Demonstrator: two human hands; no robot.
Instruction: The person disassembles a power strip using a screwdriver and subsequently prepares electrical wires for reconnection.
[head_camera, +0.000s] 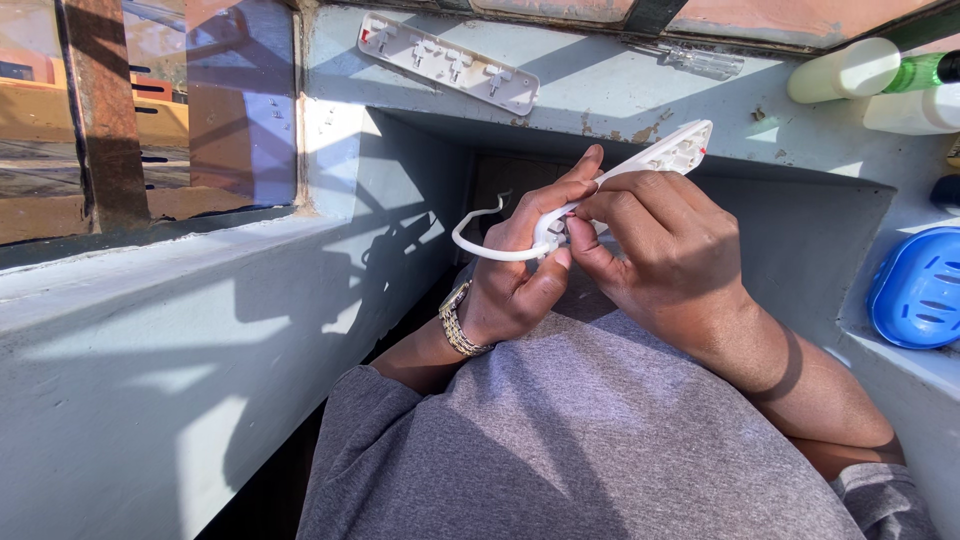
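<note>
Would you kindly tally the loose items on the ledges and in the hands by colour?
White: 4, namely strip in the left hand and right hand, held strip, ledge strip, two bottles
Green: 1 bottle
Blue: 1 case
Clear: 1 screwdriver
Total: 7

Your left hand (520, 270) gripped a white plastic hook strip (655, 160) at its lower end | your right hand (665, 250) pinched the same end beside the curved white hook (485, 250) | a second hook strip (448, 62) lay on the grey ledge (600, 90) with a screwdriver (700, 60) | white bottles (845, 70) and a blue perforated case (920, 290) sat right.
</note>
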